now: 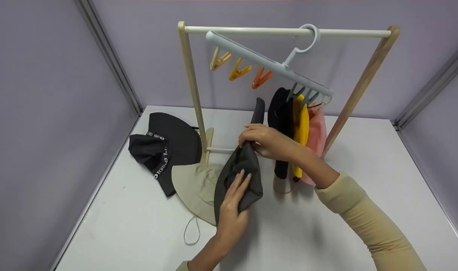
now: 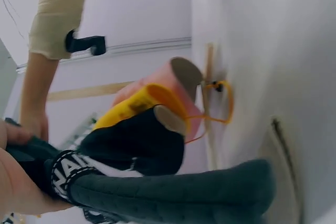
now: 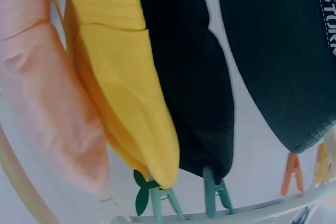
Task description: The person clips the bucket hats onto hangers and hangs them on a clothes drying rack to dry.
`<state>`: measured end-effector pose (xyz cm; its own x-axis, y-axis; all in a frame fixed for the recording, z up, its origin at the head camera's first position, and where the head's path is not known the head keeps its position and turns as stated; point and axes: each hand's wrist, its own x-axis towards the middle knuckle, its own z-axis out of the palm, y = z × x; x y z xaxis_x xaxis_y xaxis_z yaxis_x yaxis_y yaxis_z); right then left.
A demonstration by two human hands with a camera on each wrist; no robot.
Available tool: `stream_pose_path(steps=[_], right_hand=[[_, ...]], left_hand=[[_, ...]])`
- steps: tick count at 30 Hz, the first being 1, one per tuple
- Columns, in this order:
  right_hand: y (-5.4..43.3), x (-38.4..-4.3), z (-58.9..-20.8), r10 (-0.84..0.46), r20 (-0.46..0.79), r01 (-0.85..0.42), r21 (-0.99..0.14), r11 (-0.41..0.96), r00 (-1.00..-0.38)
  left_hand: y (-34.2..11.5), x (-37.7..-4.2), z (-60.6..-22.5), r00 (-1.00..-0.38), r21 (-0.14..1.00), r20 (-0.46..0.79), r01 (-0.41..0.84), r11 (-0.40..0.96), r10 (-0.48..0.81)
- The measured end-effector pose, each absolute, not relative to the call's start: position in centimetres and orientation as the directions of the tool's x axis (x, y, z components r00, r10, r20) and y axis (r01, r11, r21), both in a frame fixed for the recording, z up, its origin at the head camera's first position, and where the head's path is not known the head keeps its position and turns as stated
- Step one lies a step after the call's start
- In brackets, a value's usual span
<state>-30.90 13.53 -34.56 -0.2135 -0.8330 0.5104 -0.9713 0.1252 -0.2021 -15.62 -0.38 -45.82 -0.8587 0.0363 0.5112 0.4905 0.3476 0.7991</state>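
Note:
A dark grey brimmed hat is held up on edge in front of the rack, its brim toward the left. My right hand pinches its upper edge. Against the crown lie the straight fingers of my left hand; its thumb is partly hidden. White lettering runs along the hat's band in the left wrist view. Right of it, a black hat, a yellow hat and a pink hat hang from a pale blue clip hanger.
A rack with a white rail and wooden legs carries the hanger, which slants. Yellow clips and an orange clip hang without hats. A beige hat with a cord and a black lettered hat lie on the white table.

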Motion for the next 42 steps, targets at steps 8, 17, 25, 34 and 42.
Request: stream_pose_path(steps=[8, 17, 25, 34, 42], right_hand=[[14.2, -32.5, -35.3, -0.800, 0.514, -0.945, -0.258, 0.200, -0.309], [15.3, -34.6, -36.3, -0.712, 0.496, -0.865, -0.222, 0.450, -0.498], [16.3, -35.1, -36.8, -0.592, 0.297, -0.663, -0.332, 0.671, -0.749], [15.8, -35.5, -36.7, -0.523, 0.274, -0.591, -0.376, 0.714, -0.807], [15.5, -35.7, -35.4, -0.465, 0.307, -0.557, -0.491, 0.670, -0.830]], left_hand=[[1.0, -17.9, -46.0, -0.824, 0.816, 0.560, 0.529, 0.232, -0.092], [1.8, -21.1, -44.8, -0.864, 0.881, 0.473, 0.464, 0.094, -0.170], [2.5, -23.4, -44.1, -0.906, 0.926, 0.377, 0.375, 0.048, -0.194], [3.5, -25.4, -43.9, -0.934, 0.962, 0.242, 0.267, -0.065, -0.261], [4.0, -26.8, -43.4, -0.946, 0.965, 0.211, 0.241, -0.102, -0.247]])
